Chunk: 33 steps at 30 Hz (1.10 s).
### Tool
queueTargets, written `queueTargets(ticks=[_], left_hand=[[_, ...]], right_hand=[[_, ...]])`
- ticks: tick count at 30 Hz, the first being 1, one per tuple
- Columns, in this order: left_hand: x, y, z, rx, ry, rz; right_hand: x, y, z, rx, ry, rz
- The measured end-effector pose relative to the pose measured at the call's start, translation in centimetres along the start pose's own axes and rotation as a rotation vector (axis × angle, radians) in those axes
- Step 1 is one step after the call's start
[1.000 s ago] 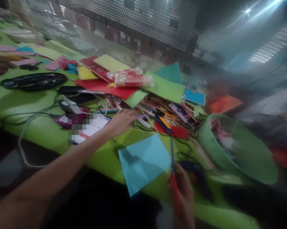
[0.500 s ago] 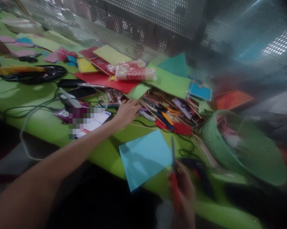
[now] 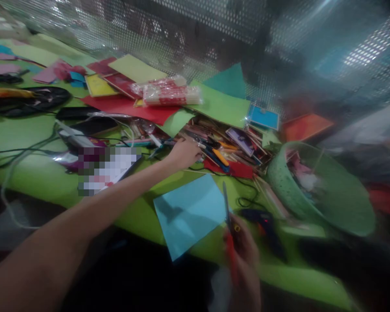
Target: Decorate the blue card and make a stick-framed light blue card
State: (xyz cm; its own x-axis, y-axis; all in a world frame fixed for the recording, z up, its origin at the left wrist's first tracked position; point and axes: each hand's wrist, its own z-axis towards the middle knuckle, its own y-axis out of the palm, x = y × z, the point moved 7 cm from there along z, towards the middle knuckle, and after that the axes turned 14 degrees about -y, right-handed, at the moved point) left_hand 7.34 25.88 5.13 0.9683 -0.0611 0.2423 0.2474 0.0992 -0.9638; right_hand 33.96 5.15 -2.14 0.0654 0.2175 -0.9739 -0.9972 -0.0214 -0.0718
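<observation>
My left hand [image 3: 183, 154] reaches across the green table [image 3: 35, 173] into a heap of pens, sticks and pencils [image 3: 220, 149]. Its fingers are curled down onto the heap; what they grip is hidden. My right hand [image 3: 245, 260] is closed on red-handled scissors [image 3: 229, 225] near the table's front edge. The blades point away from me along the right edge of a light blue paper sheet [image 3: 188, 212] lying flat on the table.
A green basket [image 3: 321, 190] of scraps lies tilted at the right. Coloured paper sheets [image 3: 220, 106] and a packet of sticks [image 3: 169, 95] lie behind the heap. Cables [image 3: 22, 151], a black device [image 3: 29, 97] and a card [image 3: 107, 167] lie at the left. A glue gun [image 3: 262, 219] rests beside the scissors.
My left hand has moved right and farther into the heap of pens, its fingers curling. The right hand with the scissors has barely moved. The view has shifted a little.
</observation>
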Motion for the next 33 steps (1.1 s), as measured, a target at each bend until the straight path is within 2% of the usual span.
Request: queueTargets(ticks=[12,15,21,24,28,33], left_hand=[[3.5,0.3,2.0,-0.014,-0.009,0.204],[3.3,0.5,2.6,-0.017,-0.013,0.22],[1.1,0.5,3.6,-0.024,-0.061,0.205],[0.7,0.5,3.6,-0.054,-0.097,0.194],[1.9,0.5,3.0,-0.059,-0.089,0.23],[3.8,0.5,2.6,-0.033,-0.08,0.286]], right_hand=[[-0.3,0.7,-0.5,-0.025,-0.043,-0.033],[-0.6,0.8,-0.4,-0.045,-0.057,-0.04],[-1.3,0.9,-0.2,-0.081,-0.092,-0.041],[-1.7,1.3,0.0,-0.154,-0.141,-0.053],[-2.5,1.8,0.3,-0.251,-0.221,-0.094],[-3.8,2.1,0.9,-0.267,-0.303,-0.13]])
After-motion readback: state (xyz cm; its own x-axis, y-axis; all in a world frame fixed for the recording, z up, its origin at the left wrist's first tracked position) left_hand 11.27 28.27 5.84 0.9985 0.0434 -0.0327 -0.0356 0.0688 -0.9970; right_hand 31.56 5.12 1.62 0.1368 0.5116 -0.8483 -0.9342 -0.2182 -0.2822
